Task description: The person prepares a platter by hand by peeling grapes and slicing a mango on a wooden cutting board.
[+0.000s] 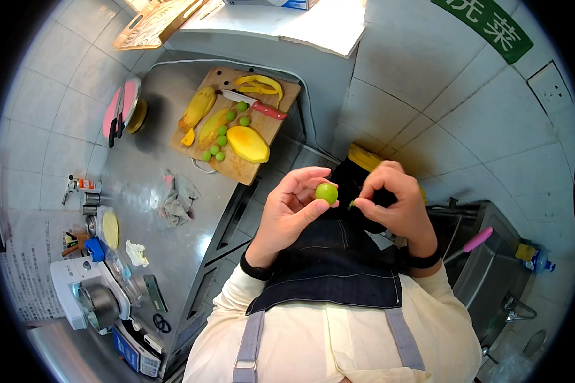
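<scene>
A small round green lime (326, 193) is gripped between the thumb and fingers of my left hand (294, 207), in front of my apron. To its right, my right hand (393, 201) pinches thumb against fingertips. A tiny greenish bit shows at those fingertips, too small to name. Farther off to the left, a wooden cutting board (241, 171) lies on the steel table. It carries several more green limes (222, 140), a peeled yellow mango (248, 144), a banana (200, 105), yellow peels (260, 86) and a knife with a red handle (268, 110).
The steel table (140, 191) holds a grey cloth (179, 201), a stand mixer (83, 297), a phone (154, 292) and a pink board with knives (120, 108). A black bin with a yellow rim (364, 157) stands beyond my hands. At right is a sink (492, 274).
</scene>
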`<state>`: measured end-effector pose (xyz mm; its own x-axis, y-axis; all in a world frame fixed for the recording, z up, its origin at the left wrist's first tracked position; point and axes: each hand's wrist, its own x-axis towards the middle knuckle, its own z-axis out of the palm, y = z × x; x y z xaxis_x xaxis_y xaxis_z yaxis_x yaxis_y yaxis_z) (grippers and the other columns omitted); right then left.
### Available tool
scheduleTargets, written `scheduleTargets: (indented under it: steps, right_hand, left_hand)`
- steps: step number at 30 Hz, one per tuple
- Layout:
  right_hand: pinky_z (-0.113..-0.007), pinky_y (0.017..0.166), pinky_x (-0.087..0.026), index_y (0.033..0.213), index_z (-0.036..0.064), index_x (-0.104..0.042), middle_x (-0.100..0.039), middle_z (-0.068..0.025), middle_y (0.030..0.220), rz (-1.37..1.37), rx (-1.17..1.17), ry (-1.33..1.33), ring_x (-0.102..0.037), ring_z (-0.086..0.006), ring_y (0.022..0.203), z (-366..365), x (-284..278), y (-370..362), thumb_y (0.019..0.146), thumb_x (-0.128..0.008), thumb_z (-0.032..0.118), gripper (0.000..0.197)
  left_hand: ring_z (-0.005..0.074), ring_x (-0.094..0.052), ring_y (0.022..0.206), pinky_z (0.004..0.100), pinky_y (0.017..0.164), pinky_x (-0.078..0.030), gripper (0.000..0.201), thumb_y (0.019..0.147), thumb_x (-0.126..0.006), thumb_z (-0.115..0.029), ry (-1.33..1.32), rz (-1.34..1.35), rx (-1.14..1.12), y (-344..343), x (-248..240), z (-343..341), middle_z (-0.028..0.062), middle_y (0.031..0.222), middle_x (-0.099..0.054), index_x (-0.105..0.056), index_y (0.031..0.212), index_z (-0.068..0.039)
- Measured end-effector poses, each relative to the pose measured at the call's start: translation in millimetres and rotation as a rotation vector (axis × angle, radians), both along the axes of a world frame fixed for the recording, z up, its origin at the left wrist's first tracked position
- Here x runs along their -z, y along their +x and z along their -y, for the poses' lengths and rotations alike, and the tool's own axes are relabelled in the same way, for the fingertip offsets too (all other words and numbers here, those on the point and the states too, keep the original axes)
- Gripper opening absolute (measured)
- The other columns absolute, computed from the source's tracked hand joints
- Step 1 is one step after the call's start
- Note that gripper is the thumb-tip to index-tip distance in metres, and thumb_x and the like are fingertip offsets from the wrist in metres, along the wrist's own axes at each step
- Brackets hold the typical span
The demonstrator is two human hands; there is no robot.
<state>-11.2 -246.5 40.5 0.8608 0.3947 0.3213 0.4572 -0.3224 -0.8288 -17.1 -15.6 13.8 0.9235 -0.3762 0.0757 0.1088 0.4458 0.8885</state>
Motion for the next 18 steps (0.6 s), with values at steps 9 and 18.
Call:
scheduleTargets:
  steps: [9, 18]
  right_hand:
    - [-0.041, 0.096, -0.043, 0.095, 0.0061, -0.067, -0.064, -0.0086, 0.096, 0.290, 0.123, -0.451, -0.060, -0.0279, 0.098, 15.6, 16.8, -12.8, 0.074, -0.066, -0.001, 0.022]
    - [-0.040, 0.092, -0.043, 0.087, 0.0060, -0.064, -0.062, -0.0092, 0.086, 0.378, 0.232, -0.548, -0.060, -0.0283, 0.086, 25.7, 42.3, -8.0, 0.074, -0.068, 0.004, 0.013]
  left_hand:
    - [0.0117, -0.064, 0.100, 0.0247, 0.089, -0.051, 0.035, 0.091, -0.070, -0.007, 0.058, 0.021, 0.001, 4.2, 6.8, 2.0, 0.0070, 0.111, -0.066, -0.056, 0.122, -0.001]
    - [0.0131, -0.063, 0.104, 0.0269, 0.092, -0.049, 0.034, 0.091, -0.069, -0.006, 0.143, 0.031, 0.012, 5.0, 7.8, 7.6, 0.0094, 0.114, -0.065, -0.055, 0.121, 0.000]
